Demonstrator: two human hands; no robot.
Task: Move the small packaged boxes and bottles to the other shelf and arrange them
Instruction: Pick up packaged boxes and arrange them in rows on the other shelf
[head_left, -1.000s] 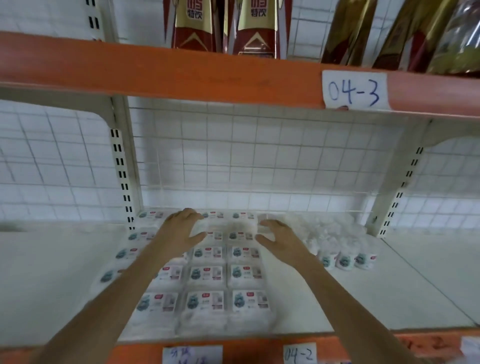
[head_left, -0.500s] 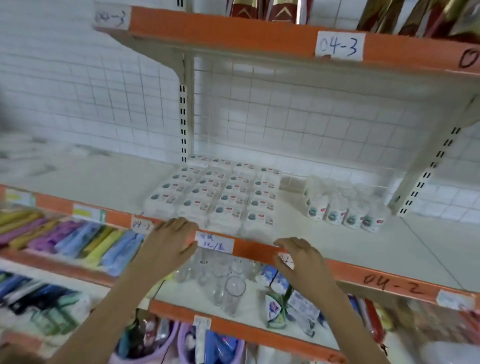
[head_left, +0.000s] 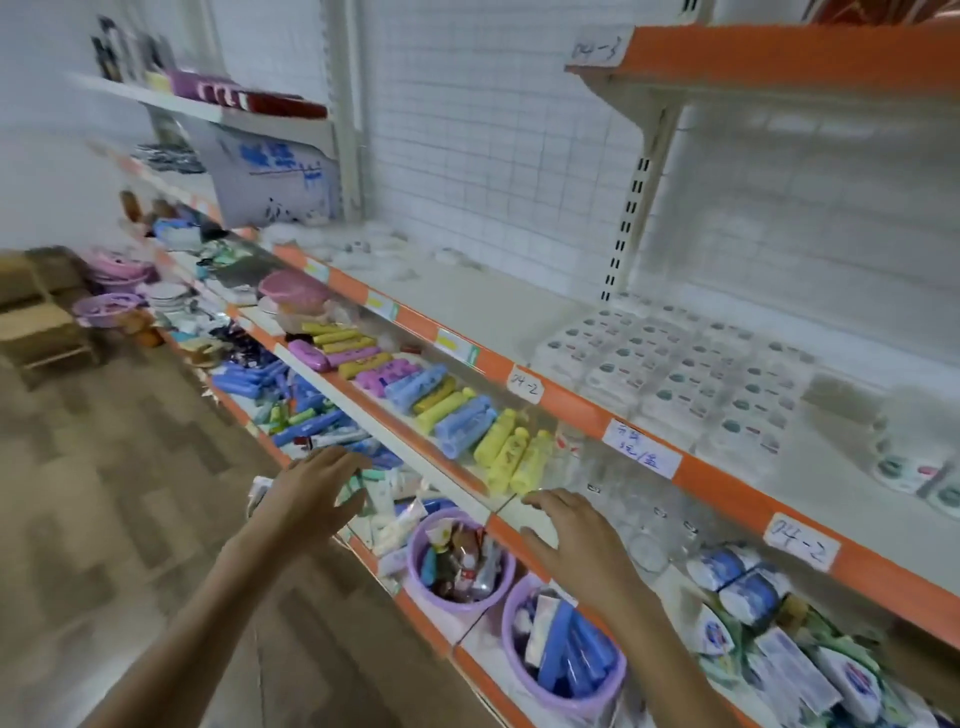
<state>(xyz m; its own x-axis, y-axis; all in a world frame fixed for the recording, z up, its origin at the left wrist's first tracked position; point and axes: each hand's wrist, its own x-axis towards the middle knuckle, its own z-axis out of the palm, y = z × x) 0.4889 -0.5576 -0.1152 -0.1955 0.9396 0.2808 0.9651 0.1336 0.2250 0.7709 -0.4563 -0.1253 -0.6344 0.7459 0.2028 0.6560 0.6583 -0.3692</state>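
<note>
- Boxes (head_left: 675, 379) are seen neatly gridded on the shelf (head_left: 519, 306), bottles (head_left: 914, 467) beside.
- Nothing is held: left hand (head_left: 306, 488) and right hand (head_left: 576, 535) fingers spread.
- More stock probably left to be fetched.

The shelf edge (head_left: 727, 486) is orange with white handwritten labels (head_left: 641, 455). The small boxes (head_left: 691, 384) are white with teal and red marks. Two buckets (head_left: 561, 691) are lilac. The tubes (head_left: 511, 457) are yellow, blue and purple.
</note>
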